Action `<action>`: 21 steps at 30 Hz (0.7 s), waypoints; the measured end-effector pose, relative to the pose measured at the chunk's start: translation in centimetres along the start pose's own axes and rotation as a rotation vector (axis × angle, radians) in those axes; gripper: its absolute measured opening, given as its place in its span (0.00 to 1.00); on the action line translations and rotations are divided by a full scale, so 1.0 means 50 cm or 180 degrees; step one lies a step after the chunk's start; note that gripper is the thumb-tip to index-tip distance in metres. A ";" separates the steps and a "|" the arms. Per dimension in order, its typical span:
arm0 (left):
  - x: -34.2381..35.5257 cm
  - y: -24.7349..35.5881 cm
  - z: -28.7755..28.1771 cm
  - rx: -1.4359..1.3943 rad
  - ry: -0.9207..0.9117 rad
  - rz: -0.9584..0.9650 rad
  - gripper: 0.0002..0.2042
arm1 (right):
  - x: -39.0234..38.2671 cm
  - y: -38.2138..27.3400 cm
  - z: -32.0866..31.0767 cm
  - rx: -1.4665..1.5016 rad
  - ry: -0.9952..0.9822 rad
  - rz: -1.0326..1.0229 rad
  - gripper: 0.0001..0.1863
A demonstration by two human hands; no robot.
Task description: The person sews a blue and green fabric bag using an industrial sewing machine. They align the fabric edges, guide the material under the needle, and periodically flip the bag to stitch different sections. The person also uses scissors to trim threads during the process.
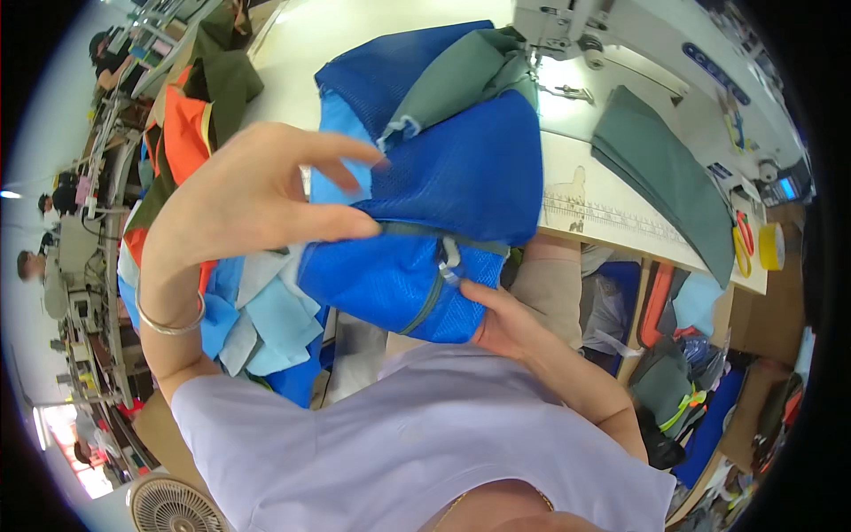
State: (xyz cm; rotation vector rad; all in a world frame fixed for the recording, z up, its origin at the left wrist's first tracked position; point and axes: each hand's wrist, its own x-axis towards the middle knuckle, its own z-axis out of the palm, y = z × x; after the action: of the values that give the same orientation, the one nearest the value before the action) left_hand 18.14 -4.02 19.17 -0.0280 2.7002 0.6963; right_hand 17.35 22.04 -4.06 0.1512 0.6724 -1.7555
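A bright blue sewn piece (470,168), partly mesh, hangs over the table's front edge toward my lap. Grey-green trim runs across it, and a small silvery fitting (449,259) sits on its lower part. My right hand (503,321) pinches the lower right of this piece, thumb in front just below the fitting, the other fingers hidden behind. Over its left side hovers my left hand (266,191), thumb and fingers spread apart and holding nothing. Grey-green fabric (465,75) lies bunched on the blue piece near the machine's needle area.
A white sewing machine (691,62) stands at the far right. Folded grey-green fabric (660,168), scissors (743,241) and yellow tape (772,246) lie on the right. Light-blue scraps (279,324) and orange fabric (184,133) are piled at left. Bins of fabric fill the lower right.
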 end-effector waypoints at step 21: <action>0.511 -0.219 0.102 0.4040 0.2251 0.1080 0.26 | 0.004 0.117 -0.096 -0.2463 0.0152 -0.0812 0.24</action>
State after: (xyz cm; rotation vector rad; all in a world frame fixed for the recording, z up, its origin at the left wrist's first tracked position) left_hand -2.98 -9.50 1.23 0.5910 3.2814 -1.2611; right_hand 21.54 23.50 -10.21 -0.4418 1.4007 -1.6080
